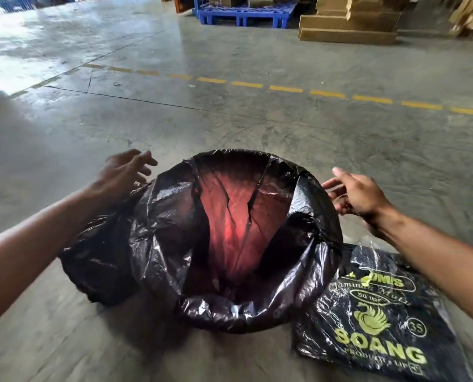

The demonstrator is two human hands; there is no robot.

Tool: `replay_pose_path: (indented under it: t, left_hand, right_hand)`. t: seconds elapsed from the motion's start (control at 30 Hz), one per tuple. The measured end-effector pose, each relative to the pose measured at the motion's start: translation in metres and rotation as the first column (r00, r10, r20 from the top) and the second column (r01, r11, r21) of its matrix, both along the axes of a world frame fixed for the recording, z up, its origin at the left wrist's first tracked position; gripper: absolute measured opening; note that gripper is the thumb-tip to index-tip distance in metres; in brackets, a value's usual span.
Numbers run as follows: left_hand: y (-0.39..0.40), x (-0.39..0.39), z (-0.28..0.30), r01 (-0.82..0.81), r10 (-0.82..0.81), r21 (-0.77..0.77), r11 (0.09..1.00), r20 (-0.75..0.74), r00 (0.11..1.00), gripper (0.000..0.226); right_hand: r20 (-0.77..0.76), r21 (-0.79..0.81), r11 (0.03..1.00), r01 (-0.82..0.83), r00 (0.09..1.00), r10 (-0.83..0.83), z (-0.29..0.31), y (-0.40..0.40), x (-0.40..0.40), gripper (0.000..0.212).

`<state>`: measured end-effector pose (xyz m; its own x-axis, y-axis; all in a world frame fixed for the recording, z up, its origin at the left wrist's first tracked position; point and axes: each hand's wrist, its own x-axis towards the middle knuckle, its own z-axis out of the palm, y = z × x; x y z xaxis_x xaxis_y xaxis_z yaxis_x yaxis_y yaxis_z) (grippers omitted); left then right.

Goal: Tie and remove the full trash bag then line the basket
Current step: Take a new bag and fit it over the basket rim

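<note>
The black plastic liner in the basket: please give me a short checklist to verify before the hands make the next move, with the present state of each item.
1. Black plastic liner folded over the basket rim all around: ok.
2. Liner pushed down to the bottom: cannot tell.
3. Full black trash bag out of the basket, on the concrete floor to its left: ok.
4. Full bag tied: cannot tell.
5. Left hand and right hand empty, open, beside the rim: ok.
6. Printed black pack of bags outside the basket: ok.

**Floor Condition**

A grey concrete floor [230, 111] is crossed by a dashed yellow line [285, 89]. A lined basket [241, 321], a filled black bag [97, 260] and a printed bag pack [381, 321] are set on it.
</note>
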<state>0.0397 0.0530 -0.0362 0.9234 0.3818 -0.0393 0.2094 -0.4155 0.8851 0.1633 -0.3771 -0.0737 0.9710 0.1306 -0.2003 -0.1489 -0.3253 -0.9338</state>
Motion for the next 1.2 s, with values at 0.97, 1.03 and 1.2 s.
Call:
replay_pose_path:
  t: [0.97, 1.03, 1.2]
  left_hand:
    - [-0.044, -0.039, -0.006, -0.028, 0.012, -0.222, 0.975, -0.074, 0.997, 0.031]
    - [-0.041, -0.04, -0.006, -0.015, 0.003, -0.185, 0.983, -0.068, 0.998, 0.026]
    - [-0.029, -0.038, 0.014, 0.025, -0.029, -0.055, 0.998, -0.066, 0.997, 0.033]
  right_hand:
    - [0.166, -0.323, 0.946, -0.033, 0.982, 0.091, 0.021, 0.016, -0.041, 0.03]
    - [0.151, -0.309, 0.95, -0.037, 0.985, 0.087, 0.02, 0.015, -0.041, 0.029]
    - [0.055, -0.334, 0.932, -0.14, 0.984, 0.168, 0.036, 0.009, -0.038, 0.03]
